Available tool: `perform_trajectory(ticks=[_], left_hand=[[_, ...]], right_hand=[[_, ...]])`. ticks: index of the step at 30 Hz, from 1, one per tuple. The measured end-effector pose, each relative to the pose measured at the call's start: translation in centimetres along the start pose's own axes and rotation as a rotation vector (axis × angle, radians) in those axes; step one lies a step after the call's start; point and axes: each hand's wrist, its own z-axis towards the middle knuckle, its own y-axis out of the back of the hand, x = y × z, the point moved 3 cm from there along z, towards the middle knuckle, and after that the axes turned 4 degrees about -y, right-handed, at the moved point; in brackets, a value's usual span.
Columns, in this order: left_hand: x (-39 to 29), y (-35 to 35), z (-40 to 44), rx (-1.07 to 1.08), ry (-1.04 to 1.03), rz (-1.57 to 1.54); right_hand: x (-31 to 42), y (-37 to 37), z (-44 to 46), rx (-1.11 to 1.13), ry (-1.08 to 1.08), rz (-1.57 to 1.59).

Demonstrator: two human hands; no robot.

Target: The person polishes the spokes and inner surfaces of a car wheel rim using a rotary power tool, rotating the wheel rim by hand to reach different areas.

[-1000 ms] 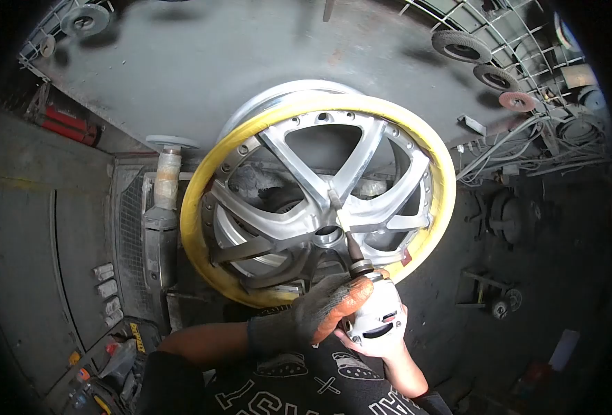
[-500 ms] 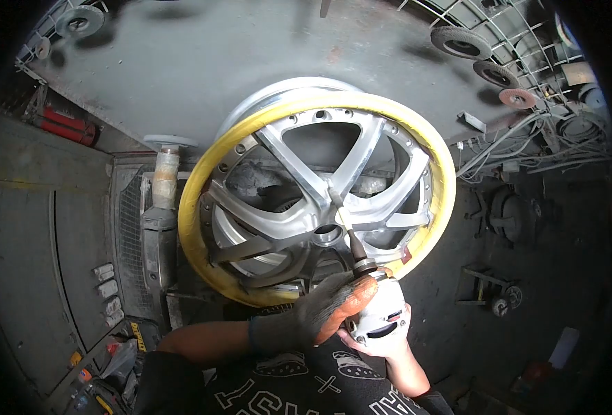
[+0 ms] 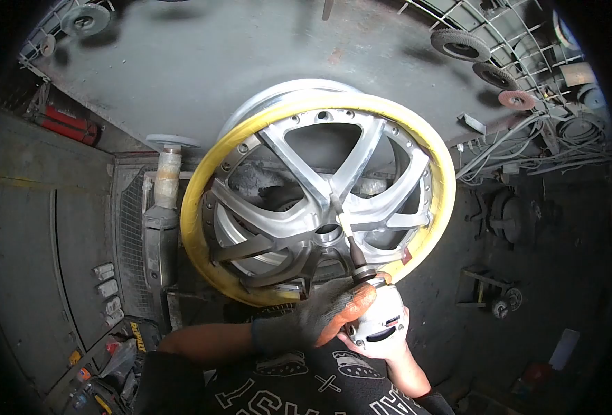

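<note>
A silver alloy wheel stands tilted in front of me, its outer lip wrapped in yellow tape. My left hand, in a grey glove with orange on it, is closed round the front of a die grinder with a white body. My bare right hand grips the body from the right and beneath; most of its fingers are hidden. The grinder's long slim bit points up and away from me, its tip at the spokes just above the centre bore. Whether the tip touches metal I cannot tell.
A bench grinder or polisher with a disc on top stands left of the wheel. Abrasive discs hang on a wire rack at upper right, above coiled cables. A red cylinder lies at left; a tool case sits at lower left.
Very little differs. The view has shifted slightly, and the bit's tip sits a touch lower against the spokes. Both hands keep their hold on the die grinder.
</note>
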Motion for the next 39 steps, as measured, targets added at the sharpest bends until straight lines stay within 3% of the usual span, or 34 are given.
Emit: perform_trajectory(ticks=[1,3,6,8,11,12,15,18,20,25,28,29,32,34,36,39], left_hand=[[-0.4,-0.3,-0.2,-0.006,0.008,-0.035],[-1.2,-0.5,-0.5,0.056,0.010,0.111],[-1.2,-1.2,-1.2,0.074,-0.063,0.218],[-2.6,-1.6,-1.0,0.075,-0.037,0.176],[-1.8,-1.0,-0.4,0.072,-0.014,0.099],[-1.3,-0.6,-0.1,0.054,-0.011,0.017],[1.0,0.8,0.1,0.002,0.070,-0.128],[0.9,1.5,-0.1,-0.026,-0.021,-0.069],[-0.5,1.0,-0.6,0.011,-0.005,-0.102],[0.9,0.1,-1.6,0.143,-0.002,-0.154],[-1.2,-1.2,-2.1,0.137,-0.036,-0.004],[-1.5,-1.2,-2.7,0.130,-0.049,0.027],[-3.8,2.5,-5.9,-0.110,-0.199,0.224],[-4.9,8.8,-9.1,-0.670,-0.393,0.362],[-3.3,15.3,-11.8,-1.107,-0.452,0.412],[2.2,19.0,-12.4,-1.249,-0.422,0.429]], right_hand=[[1.5,-0.5,0.0,-0.001,-0.004,0.008],[7.2,-1.9,-1.1,0.013,0.633,-0.429],[-0.5,-0.1,-2.2,-0.120,-0.215,0.299],[4.0,-0.2,-1.5,-0.024,0.190,-0.076],[2.6,-0.3,-1.0,-0.020,-0.060,0.276],[3.9,-0.1,-0.6,0.003,0.235,-0.168],[6.6,-1.8,0.5,0.006,0.508,-0.400],[8.9,-2.9,0.5,-0.048,0.723,-0.505],[7.6,-2.8,0.6,0.009,0.622,-0.433],[5.2,-1.8,-1.2,0.043,0.651,-0.411],[3.7,0.0,-2.8,0.024,0.604,-0.368],[2.4,1.0,-3.7,0.013,0.597,-0.523],[3.2,2.4,-5.3,-0.018,0.602,-0.783],[4.7,3.4,-5.2,-0.044,0.752,-0.757],[4.3,4.8,-4.8,-0.136,0.750,-0.372],[5.3,5.4,-4.1,-0.277,0.656,-0.017]])
